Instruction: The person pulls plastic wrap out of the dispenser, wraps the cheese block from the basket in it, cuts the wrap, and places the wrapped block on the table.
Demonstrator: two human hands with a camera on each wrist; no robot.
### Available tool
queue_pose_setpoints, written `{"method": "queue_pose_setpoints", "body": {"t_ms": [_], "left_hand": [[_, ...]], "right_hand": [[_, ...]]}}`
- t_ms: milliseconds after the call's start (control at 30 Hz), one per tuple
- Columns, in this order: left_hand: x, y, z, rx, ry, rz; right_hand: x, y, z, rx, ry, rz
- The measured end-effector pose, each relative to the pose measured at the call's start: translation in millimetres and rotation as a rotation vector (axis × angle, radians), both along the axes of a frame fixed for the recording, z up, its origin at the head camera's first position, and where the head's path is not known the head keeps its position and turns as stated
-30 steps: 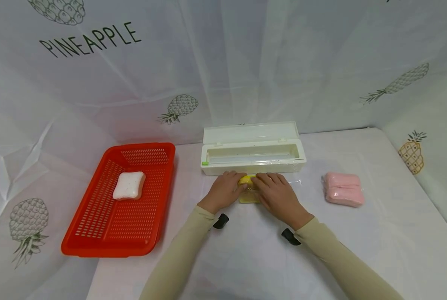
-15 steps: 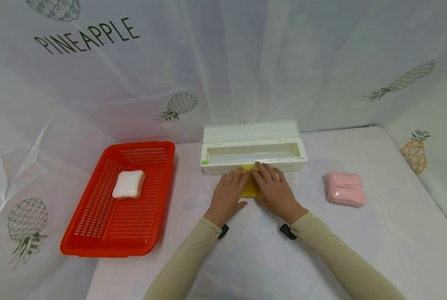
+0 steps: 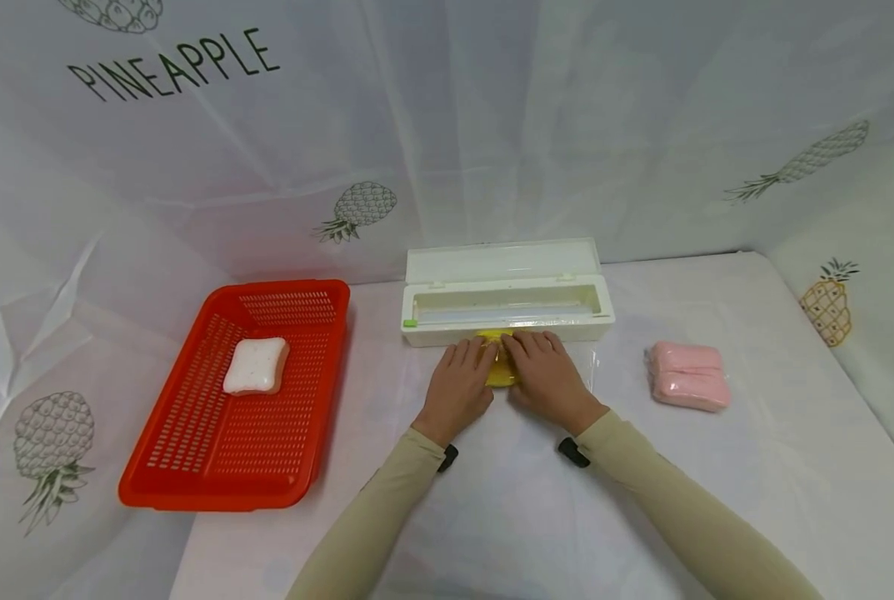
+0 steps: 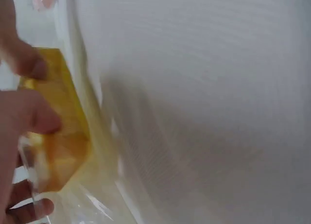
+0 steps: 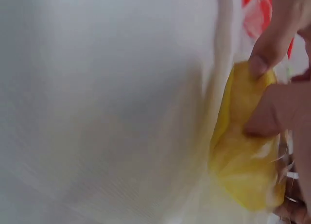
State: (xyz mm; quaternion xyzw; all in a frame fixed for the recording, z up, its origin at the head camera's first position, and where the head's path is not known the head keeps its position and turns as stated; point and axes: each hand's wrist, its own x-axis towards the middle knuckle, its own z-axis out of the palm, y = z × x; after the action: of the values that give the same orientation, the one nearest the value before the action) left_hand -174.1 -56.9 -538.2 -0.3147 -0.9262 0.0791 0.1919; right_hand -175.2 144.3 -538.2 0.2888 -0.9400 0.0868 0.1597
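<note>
Dead centre: yellow rectangular block (image 3: 501,373), clear plastic film (image 4: 95,205) beside it; left hand (image 3: 457,389) clamped on it at 9 o'clock, right hand (image 3: 550,377) likewise at 3. Open white plastic box (image 3: 441,337) at 12. Uneven pull could wrinkle or tear film.

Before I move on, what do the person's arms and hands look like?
The left sleeve and right sleeve are long and beige. Small black pieces show near both sleeve ends. The left hand and right hand wear no gloves.
</note>
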Motion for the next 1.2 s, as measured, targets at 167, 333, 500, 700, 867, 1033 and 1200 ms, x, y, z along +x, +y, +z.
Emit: {"method": "queue_pose_setpoints", "body": {"t_ms": [167,333,500,700,867,1033,1200], "left_hand": [[-1.9,-4.6,1.5,0.070,-0.031,-0.047],[-1.4,-7.0,4.7,0.108,-0.076,-0.070],[-2.0,-7.8,3.3,0.105,-0.111,-0.065],[-2.5,-8.3,2.0,0.081,-0.129,-0.043],[-2.3,-8.6,-1.7,0.073,-0.161,-0.005],[-0.3,-12.1,-5.9,0.217,-0.237,0.032],[-0.9,-21.8,-4.4,0.500,-0.203,0.090]], "right_hand": [[-4.3,4.9,6.7,-0.051,-0.051,0.023],[-7.0,7.3,7.4,-0.067,-0.049,0.048],[-8.4,5.8,6.7,-0.053,-0.065,0.051],[-8.0,3.6,6.9,-0.032,-0.085,0.042],[-8.5,2.3,0.8,-0.011,-0.069,0.017],[-6.5,5.0,-11.7,-0.049,-0.004,0.012],[-4.0,8.9,-22.3,-0.107,0.082,0.031]]}}
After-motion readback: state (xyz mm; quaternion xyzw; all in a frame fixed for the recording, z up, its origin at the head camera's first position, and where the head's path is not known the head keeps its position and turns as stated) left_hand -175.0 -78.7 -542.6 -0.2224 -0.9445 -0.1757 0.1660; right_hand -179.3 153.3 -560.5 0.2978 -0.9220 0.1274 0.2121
